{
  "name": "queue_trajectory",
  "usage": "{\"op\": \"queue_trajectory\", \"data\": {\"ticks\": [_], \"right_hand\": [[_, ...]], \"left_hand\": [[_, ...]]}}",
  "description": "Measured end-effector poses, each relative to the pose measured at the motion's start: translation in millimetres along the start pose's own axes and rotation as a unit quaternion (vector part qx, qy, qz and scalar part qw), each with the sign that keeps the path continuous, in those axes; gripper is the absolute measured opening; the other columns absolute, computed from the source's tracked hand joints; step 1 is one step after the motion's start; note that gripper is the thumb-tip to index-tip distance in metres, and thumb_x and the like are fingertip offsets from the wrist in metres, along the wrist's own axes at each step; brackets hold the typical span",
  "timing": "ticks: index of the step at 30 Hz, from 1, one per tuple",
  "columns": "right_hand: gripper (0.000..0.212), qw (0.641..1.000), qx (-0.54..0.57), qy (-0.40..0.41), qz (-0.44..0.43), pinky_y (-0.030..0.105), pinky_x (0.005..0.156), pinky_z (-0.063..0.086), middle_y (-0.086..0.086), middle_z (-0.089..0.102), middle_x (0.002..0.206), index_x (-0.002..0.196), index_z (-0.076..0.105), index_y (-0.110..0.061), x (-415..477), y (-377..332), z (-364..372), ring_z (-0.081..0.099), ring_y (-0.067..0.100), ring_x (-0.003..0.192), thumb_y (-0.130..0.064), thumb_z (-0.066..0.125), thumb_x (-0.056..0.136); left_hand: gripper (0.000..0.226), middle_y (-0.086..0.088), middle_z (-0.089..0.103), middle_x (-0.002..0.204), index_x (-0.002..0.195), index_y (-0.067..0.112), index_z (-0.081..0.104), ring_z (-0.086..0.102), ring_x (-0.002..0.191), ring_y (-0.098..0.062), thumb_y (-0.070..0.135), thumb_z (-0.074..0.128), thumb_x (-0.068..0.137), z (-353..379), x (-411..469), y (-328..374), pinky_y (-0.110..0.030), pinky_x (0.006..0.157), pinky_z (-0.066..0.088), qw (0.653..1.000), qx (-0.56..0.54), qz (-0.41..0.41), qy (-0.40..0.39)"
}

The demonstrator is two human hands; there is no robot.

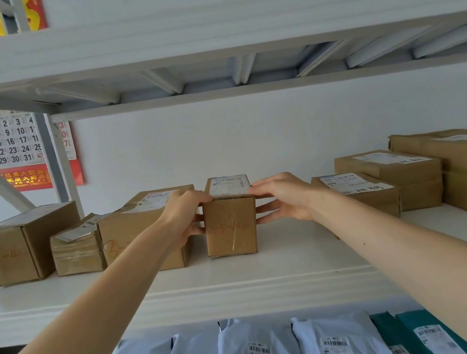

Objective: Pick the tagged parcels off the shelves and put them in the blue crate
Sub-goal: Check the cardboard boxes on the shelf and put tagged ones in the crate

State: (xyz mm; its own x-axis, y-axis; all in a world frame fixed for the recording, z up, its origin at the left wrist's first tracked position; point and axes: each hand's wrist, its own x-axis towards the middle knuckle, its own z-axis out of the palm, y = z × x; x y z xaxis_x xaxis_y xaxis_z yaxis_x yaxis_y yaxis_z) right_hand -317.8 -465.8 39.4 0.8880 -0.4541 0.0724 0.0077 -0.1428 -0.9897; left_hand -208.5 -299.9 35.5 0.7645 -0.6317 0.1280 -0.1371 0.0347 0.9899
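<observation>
I've got both hands clamped on the narrow cardboard parcel (231, 231). My left hand (185, 219) is curled round its left side and my right hand (282, 199) pinches the right, with fingers over the labelled top edge. The parcel stands on the middle shelf (269, 265), just beside a wider box (131, 231). My worry is that this fingertip-only hold could slip on the smooth card, or that my left knuckles could drag the neighbouring box along. Both arms reach up and forward, nearly straight. I see no blue crate.

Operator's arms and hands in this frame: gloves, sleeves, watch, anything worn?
Nothing worn in view. The left hand and right hand are ungloved, with no rings or bands showing. The left forearm and right forearm are bare to the frame edge: no sleeves, watch, straps or cables.
</observation>
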Motion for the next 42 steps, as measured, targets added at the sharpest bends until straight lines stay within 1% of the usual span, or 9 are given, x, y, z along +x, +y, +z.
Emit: {"op": "queue_trajectory", "data": {"ticks": [4,7,11,19,26,30,34,39,42], "right_hand": [[0.019,1.000,0.021,0.007,0.009,0.045,0.080,0.058,0.013,0.066,0.105,0.109,0.066,-0.003,0.6,2.6,2.3,0.065,0.032,0.091,-0.009,0.058,0.093],[0.021,0.999,0.029,0.014,0.001,0.042,0.082,0.058,0.013,0.067,0.106,0.111,0.065,-0.003,0.5,-1.2,0.8,0.065,0.031,0.096,-0.010,0.059,0.092],[0.033,0.997,0.063,0.047,-0.023,0.043,0.086,0.056,0.012,0.061,0.115,0.122,0.058,-0.004,-4.1,-11.8,-7.6,0.061,0.030,0.110,-0.011,0.064,0.090],[0.036,0.991,0.073,0.091,-0.061,0.043,0.088,0.055,0.013,0.060,0.121,0.123,0.059,-0.007,-24.2,-27.5,-43.7,0.061,0.027,0.109,-0.014,0.067,0.088],[0.028,0.985,0.040,0.136,-0.095,0.036,0.085,0.057,0.008,0.063,0.118,0.119,0.062,-0.010,-49.7,-25.8,-96.2,0.063,0.022,0.107,-0.014,0.063,0.091],[0.024,0.984,0.021,0.148,-0.097,0.035,0.088,0.055,0.008,0.061,0.121,0.115,0.061,-0.013,-63.8,-18.8,-134.3,0.062,0.022,0.109,-0.014,0.062,0.092],[0.016,0.984,-0.006,0.154,-0.087,0.037,0.093,0.053,0.008,0.062,0.120,0.107,0.062,-0.017,-72.6,-10.6,-170.2,0.060,0.022,0.112,-0.014,0.062,0.092],[0.030,0.988,-0.042,0.148,-0.022,0.037,0.093,0.051,0.008,0.065,0.117,0.120,0.060,-0.013,-73.8,11.7,-207.7,0.061,0.022,0.111,-0.014,0.063,0.091],[0.030,0.991,-0.041,0.122,0.024,0.037,0.083,0.053,0.008,0.066,0.117,0.120,0.060,-0.014,-74.2,25.7,-219.7,0.064,0.021,0.103,-0.014,0.064,0.090]], "left_hand": [[0.025,-0.009,0.056,0.100,0.116,0.003,0.057,0.055,0.083,-0.022,0.007,0.053,0.092,1.9,4.1,1.3,-0.048,0.083,0.053,1.000,0.010,0.004,0.024],[0.043,-0.008,0.055,0.127,0.134,0.012,0.051,0.052,0.112,-0.025,0.010,0.056,0.091,6.0,5.6,5.8,-0.048,0.095,0.049,0.996,0.055,0.047,0.060],[0.048,-0.003,0.050,0.139,0.139,0.020,0.047,0.048,0.126,-0.022,0.014,0.057,0.093,17.5,-2.4,19.7,-0.035,0.103,0.041,0.976,0.109,0.166,0.088],[0.042,0.005,0.053,0.134,0.132,0.024,0.051,0.049,0.123,-0.015,0.017,0.060,0.092,60.4,-12.1,41.4,-0.027,0.091,0.040,0.957,0.092,0.267,0.061],[0.036,0.003,0.058,0.126,0.125,0.022,0.057,0.054,0.118,-0.013,0.015,0.063,0.090,112.3,-12.1,34.9,-0.026,0.090,0.043,0.971,0.056,0.232,-0.011],[0.031,0.003,0.060,0.124,0.117,0.029,0.061,0.056,0.116,-0.014,0.021,0.066,0.088,145.0,-7.2,25.7,-0.039,0.103,0.044,0.980,0.051,0.189,-0.041],[0.034,-0.001,0.059,0.125,0.121,0.027,0.060,0.055,0.115,-0.016,0.022,0.066,0.088,174.9,0.4,19.0,-0.042,0.101,0.046,0.985,0.065,0.147,-0.067],[0.034,-0.002,0.058,0.123,0.124,0.022,0.059,0.052,0.113,-0.021,0.023,0.064,0.090,204.3,15.5,6.0,-0.042,0.093,0.050,0.994,0.068,0.056,-0.058],[0.026,0.000,0.059,0.121,0.115,0.025,0.061,0.054,0.113,-0.023,0.029,0.064,0.089,214.0,22.8,-2.6,-0.044,0.090,0.051,0.998,0.058,0.006,-0.040]]}}
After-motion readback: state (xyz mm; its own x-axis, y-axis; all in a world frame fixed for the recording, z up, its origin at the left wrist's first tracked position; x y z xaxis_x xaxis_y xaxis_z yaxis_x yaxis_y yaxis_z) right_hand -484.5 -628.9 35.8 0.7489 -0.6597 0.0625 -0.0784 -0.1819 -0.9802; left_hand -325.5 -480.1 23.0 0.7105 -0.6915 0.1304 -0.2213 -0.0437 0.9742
